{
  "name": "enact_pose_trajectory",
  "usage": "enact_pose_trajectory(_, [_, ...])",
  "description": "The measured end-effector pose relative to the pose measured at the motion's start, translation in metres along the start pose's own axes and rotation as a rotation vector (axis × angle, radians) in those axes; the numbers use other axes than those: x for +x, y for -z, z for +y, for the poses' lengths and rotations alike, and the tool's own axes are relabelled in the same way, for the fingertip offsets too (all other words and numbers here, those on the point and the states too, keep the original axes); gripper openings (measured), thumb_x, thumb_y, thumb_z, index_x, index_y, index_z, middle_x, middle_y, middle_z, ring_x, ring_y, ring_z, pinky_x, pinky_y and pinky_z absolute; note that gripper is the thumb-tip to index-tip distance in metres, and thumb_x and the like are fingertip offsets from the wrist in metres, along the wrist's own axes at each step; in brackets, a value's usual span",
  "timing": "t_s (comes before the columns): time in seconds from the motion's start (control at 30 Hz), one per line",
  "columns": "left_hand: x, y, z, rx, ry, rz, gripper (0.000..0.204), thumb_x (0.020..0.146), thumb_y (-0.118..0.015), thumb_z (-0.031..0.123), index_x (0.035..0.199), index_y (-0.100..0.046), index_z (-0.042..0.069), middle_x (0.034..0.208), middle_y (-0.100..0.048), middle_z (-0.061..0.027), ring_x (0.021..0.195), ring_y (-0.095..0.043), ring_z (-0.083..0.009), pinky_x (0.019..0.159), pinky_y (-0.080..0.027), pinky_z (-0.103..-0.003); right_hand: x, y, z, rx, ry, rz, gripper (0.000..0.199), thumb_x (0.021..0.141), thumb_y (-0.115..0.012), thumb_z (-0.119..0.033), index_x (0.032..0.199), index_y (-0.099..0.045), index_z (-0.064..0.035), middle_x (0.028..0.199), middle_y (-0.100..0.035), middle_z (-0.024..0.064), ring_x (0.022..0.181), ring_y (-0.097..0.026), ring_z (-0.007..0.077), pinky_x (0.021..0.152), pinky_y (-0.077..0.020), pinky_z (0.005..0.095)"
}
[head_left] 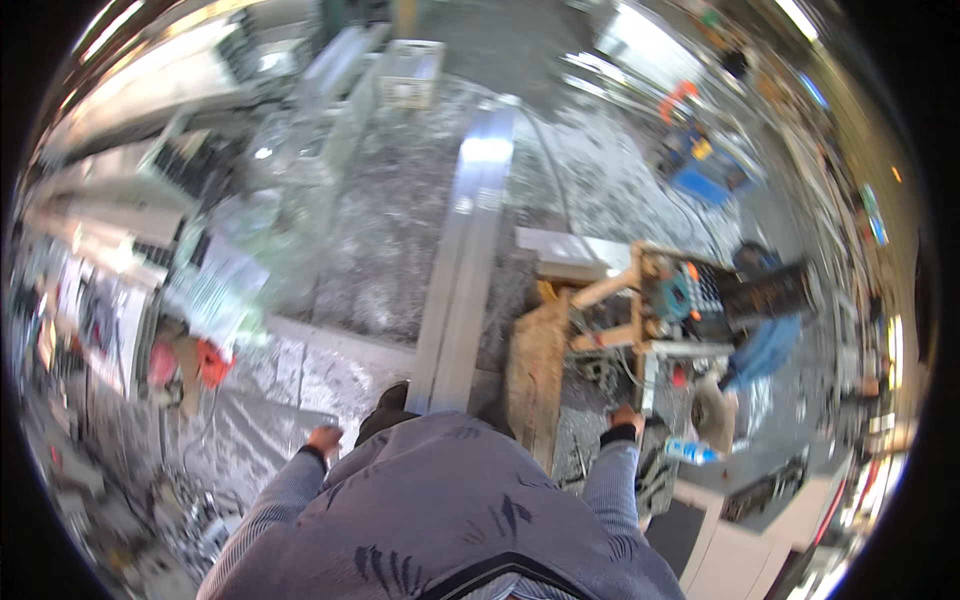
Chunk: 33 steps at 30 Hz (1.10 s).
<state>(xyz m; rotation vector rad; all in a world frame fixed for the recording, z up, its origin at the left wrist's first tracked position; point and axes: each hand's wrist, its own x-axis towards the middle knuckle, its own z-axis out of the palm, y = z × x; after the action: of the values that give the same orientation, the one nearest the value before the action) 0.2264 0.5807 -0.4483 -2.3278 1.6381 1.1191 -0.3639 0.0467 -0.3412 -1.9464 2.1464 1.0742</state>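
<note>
My left hand (324,438) hangs at my left side with its fingers curled in; no held thing shows. My right hand (624,416), also curled and seemingly holding nothing, is beside the low wooden bench (537,375). Between my hands, long silver metal profiles (462,260) stretch away from just in front of my body. My apron covers their near end. On the bench's right part lie a teal power tool (675,296) and a dark checkered item. Motion blurs fine detail.
A white crate (411,75) stands at the far end. Right of it, a blue container (712,178) is on the floor, with cables nearby. Metal scraps (190,520) lie at the lower left, near a red object (213,363). A water bottle (692,450) is right of my right hand.
</note>
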Motion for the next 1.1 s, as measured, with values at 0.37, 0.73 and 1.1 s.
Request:
enact_pose_trajectory(0.37, [0.036,0.053,0.078,-1.131,0.525,0.385,0.036,0.089,-0.066,0.026,0.12,-0.073,0.008,0.11,-0.076,-0.011,0.089,-0.075,-0.0243,0.081,-0.059,-0.036,-0.072,0.013,0.062,1.738,0.087,0.238,0.008,0.086,-0.07,-0.016,0.091,-0.069,-0.0093,0.075,-0.066,0.0047,0.056,-0.059,0.0172,0.045,-0.0427,0.0304])
enact_pose_trajectory(0.73, [-0.036,-0.005,0.084,-0.589,0.561,0.058,0.029,0.093,-0.058,0.025,0.117,-0.072,0.017,0.124,-0.07,-0.0098,0.118,-0.065,-0.0351,0.095,-0.055,-0.047,-0.142,0.4,0.169,0.924,0.498,1.787,0.034,0.098,-0.071,-0.028,0.121,-0.069,-0.004,0.101,-0.072,0.0127,0.087,-0.068,0.025,0.077,-0.0539,0.0404])
enact_pose_trajectory(1.1, [-0.041,-0.031,0.127,-1.043,0.803,0.389,0.04,0.091,-0.066,0.04,0.116,-0.076,0.011,0.11,-0.077,-0.0086,0.086,-0.076,-0.02,0.083,-0.059,-0.032,-0.043,0.497,0.185,0.277,0.253,1.341,0.048,0.087,-0.073,-0.051,0.117,-0.077,-0.0133,0.106,-0.076,0.0167,0.092,-0.073,0.0317,0.078,-0.0585,0.0443])
